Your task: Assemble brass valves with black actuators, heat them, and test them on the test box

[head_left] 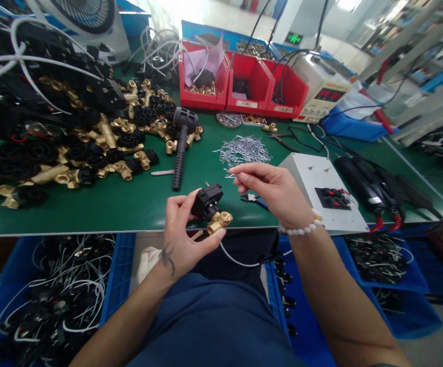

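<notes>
My left hand is closed around a motorized valve, a brass fitting under a black housing, at the table's front edge. A white cable hangs below it. To the right, my right hand is pinched, thumb against forefinger, in front of a pile of thin silver wire clips. One clip lies right by the fingertips; whether they grip it, I cannot tell. Small cutters lie partly hidden under this hand. A black mallet rests behind my left hand, beside a silver marker.
Brass valve bodies with black caps crowd the left side. Red bins line the back, beside a power supply. A white switch box and black power tools sit at right. Blue crates stand below.
</notes>
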{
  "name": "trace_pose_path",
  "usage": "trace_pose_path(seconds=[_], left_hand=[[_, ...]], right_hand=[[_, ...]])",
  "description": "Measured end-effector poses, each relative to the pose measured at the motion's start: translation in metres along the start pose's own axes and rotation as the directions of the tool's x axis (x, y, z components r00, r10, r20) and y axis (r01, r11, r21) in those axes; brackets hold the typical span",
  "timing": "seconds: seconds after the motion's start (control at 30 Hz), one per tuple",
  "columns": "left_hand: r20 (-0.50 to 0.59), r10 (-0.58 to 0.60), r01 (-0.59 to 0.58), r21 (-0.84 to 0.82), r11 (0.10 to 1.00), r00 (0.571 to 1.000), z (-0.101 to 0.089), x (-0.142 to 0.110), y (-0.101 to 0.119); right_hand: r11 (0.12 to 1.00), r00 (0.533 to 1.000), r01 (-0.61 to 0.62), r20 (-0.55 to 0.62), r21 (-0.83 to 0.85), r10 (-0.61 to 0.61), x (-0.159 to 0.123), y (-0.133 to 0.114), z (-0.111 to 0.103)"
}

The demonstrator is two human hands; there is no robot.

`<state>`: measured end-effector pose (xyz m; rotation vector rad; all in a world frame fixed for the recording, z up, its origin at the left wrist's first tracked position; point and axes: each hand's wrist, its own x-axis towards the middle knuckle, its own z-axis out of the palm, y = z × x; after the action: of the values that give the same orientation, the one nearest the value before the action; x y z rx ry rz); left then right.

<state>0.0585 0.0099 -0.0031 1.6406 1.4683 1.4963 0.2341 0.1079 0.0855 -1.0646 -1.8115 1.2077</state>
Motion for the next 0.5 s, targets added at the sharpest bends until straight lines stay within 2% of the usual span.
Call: trace_pose_path(seconds=[0.13,0.23,0.37,0.5], left_hand=[[0.018,0.037,-0.039,0.116,0.992,0.999,-0.010,-0.001,0.023],[0.020,0.068,-0.070,0.174,0.982,0.997,-0.017,-0.002,0.040],[0.036,0.096,-0.101,0.203,0.974,0.995,-0.023,-0.002,0.053],[0.049,0.104,-0.113,0.234,0.966,0.993,-0.026,-0.001,0.058]], right_hand=[[0.999,0.997,0.030,0.073,0.033,-0.032,-0.023,-0.030,0.007],[0.986,0.990,0.124,0.085,-0.112,-0.115,-0.034,-0.045,0.009],[0.872,0.949,0.316,0.124,-0.373,-0.290,-0.043,-0.055,0.013],[0.781,0.920,0.388,0.162,-0.489,-0.356,-0.048,-0.062,0.018]])
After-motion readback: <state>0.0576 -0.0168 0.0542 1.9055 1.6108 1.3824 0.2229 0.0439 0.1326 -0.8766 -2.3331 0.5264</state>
